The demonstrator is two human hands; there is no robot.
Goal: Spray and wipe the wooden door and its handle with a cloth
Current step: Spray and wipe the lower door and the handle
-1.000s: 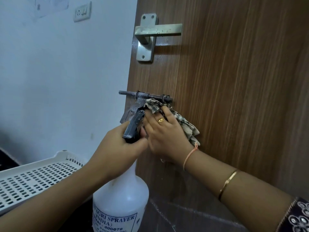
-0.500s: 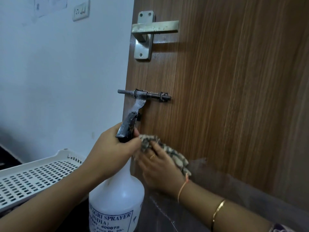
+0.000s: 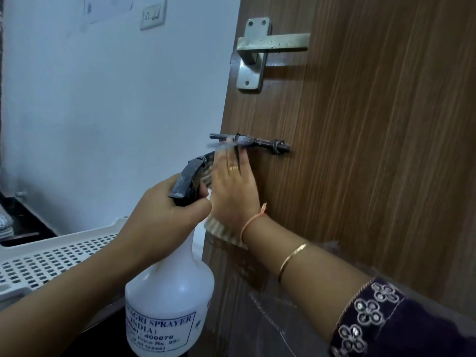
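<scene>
The wooden door [image 3: 373, 155] fills the right half of the frame, its edge running down the middle. In the upper centre sits the metal handle [image 3: 260, 50], its lever pointing right. Below it, at mid-height, a dark sliding bolt [image 3: 257, 144] lies across the door edge, its tip sticking out to the left.

The right hand [image 3: 233, 191] lies flat against the door just under the bolt. Its fingers [image 3: 233, 163] are straight and held close together, pressing the patterned cloth [image 3: 222, 231] onto the wood. The cloth shows beneath the wrist and again left of the palm. The fingertips are blurred, so they may be touching the bolt, but I cannot tell.

The left hand [image 3: 159, 215], centre left, grips the neck of the white spray bottle [image 3: 170, 287], fingers curled round it below the dark spray head [image 3: 186, 180]. The head sits just beside the right hand. The bottle hangs upright at the bottom centre, with a blue printed label on its front.

The right wrist carries an orange thread [image 3: 248, 222] and a thin gold bangle [image 3: 293, 256]; a dark embroidered sleeve [image 3: 373, 320] covers the forearm at lower right. A white perforated tray [image 3: 51, 256] sits at lower left, before a pale wall [image 3: 103, 99] with a switch plate [image 3: 153, 14] at the top.
</scene>
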